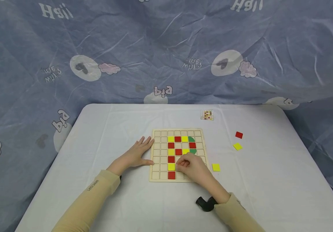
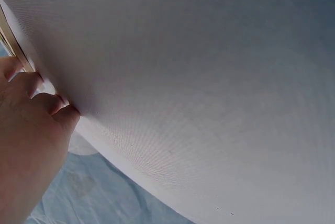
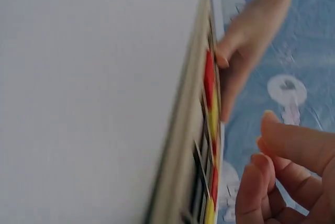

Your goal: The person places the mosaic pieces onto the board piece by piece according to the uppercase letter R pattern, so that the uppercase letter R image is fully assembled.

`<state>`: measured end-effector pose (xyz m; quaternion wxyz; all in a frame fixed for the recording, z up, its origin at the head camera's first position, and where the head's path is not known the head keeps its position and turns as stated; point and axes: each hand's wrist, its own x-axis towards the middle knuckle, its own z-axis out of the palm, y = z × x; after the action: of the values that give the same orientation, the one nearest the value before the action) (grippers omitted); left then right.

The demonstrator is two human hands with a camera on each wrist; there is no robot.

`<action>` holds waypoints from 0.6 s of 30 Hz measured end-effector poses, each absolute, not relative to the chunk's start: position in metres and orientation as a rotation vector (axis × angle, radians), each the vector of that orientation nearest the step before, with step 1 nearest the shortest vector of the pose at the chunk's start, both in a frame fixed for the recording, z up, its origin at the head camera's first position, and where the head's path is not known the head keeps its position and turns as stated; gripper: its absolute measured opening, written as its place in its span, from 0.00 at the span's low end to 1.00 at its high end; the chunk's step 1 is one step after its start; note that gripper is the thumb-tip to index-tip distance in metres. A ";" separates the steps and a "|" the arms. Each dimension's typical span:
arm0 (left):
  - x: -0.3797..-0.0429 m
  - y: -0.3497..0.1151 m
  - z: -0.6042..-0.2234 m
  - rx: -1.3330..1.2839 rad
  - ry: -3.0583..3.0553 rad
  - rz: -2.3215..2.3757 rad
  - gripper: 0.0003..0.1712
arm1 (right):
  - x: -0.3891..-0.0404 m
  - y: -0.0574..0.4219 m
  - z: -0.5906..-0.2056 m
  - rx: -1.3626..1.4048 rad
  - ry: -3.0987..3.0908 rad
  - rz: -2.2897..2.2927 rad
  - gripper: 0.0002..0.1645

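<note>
A square wooden grid board (image 1: 157,183) lies on the white table, with red, yellow and green tiles in some cells. My left hand (image 1: 136,155) rests at the board's left edge, fingers spread, fingertips and thumb right at the rim. Over the lower right part of the board is my right hand (image 1: 194,167), its fingertips beside a yellow tile (image 1: 171,167) in the grid. Its fingers bend loosely, and the right wrist view shows no tile between thumb and fingertips. A red tile (image 1: 171,175) sits in the cell just below. This hand hides several cells.
One loose yellow tile (image 1: 216,167) lies right of the board. Farther right are another yellow tile (image 1: 237,146) and a red tile (image 1: 239,135). A small pattern card (image 1: 207,115) lies near the table's back edge. Patterned blue cloth (image 1: 166,48) hangs behind the table.
</note>
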<state>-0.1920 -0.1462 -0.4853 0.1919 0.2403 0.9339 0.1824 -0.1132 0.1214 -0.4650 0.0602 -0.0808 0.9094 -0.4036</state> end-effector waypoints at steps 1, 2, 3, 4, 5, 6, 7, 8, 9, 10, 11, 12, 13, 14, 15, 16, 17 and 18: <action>-0.192 -0.146 -0.486 0.678 2.621 0.507 0.61 | -0.115 0.129 -0.463 -0.220 2.757 -1.242 0.06; -0.192 -0.145 -0.486 0.684 2.622 0.508 0.61 | -0.116 0.137 -0.461 -0.199 2.762 -1.257 0.05; -0.192 -0.145 -0.487 0.684 2.622 0.507 0.61 | -0.117 0.146 -0.459 -0.180 2.769 -1.265 0.05; -0.192 -0.145 -0.487 0.689 2.623 0.512 0.60 | -0.118 0.155 -0.456 -0.168 2.774 -1.270 0.05; -0.192 -0.145 -0.487 0.691 2.624 0.517 0.60 | -0.120 0.164 -0.454 -0.152 2.782 -1.267 0.06; -0.192 -0.145 -0.487 0.694 2.623 0.524 0.60 | -0.120 0.173 -0.453 -0.131 2.790 -1.261 0.06; -0.192 -0.146 -0.487 0.695 2.623 0.525 0.60 | -0.121 0.182 -0.453 -0.110 2.796 -1.254 0.07; -0.192 -0.146 -0.487 0.695 2.622 0.528 0.60 | -0.121 0.190 -0.453 -0.085 2.800 -1.246 0.07; -0.192 -0.146 -0.487 0.693 2.621 0.528 0.60 | -0.121 0.199 -0.454 -0.063 2.804 -1.235 0.08; -0.192 -0.146 -0.488 0.692 2.620 0.525 0.60 | -0.120 0.206 -0.455 -0.042 2.809 -1.220 0.08; -0.192 -0.146 -0.488 0.689 2.619 0.522 0.60 | -0.119 0.213 -0.457 -0.023 2.812 -1.201 0.09; -0.192 -0.147 -0.488 0.688 2.620 0.517 0.60 | -0.118 0.219 -0.459 -0.006 2.815 -1.181 0.09; -0.193 -0.147 -0.489 0.688 2.621 0.515 0.60 | -0.117 0.225 -0.461 0.006 2.818 -1.160 0.10; -0.193 -0.147 -0.489 0.689 2.622 0.516 0.60 | -0.115 0.230 -0.463 0.017 2.819 -1.140 0.11; -0.193 -0.147 -0.489 0.691 2.623 0.517 0.60 | -0.114 0.234 -0.465 0.025 2.820 -1.118 0.11; -0.193 -0.147 -0.490 0.692 2.624 0.517 0.60 | -0.112 0.238 -0.466 0.033 2.819 -1.100 0.12; -0.193 -0.148 -0.490 0.692 2.626 0.518 0.60 | -0.111 0.241 -0.468 0.036 2.818 -1.084 0.12; -0.193 -0.148 -0.490 0.692 2.627 0.524 0.60 | -0.110 0.243 -0.469 0.041 2.817 -1.071 0.13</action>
<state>-0.1929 -0.1481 -0.4904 0.1863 0.2456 0.9329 0.1860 -0.1096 0.2433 -0.4691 0.0637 0.0135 0.9327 -0.3546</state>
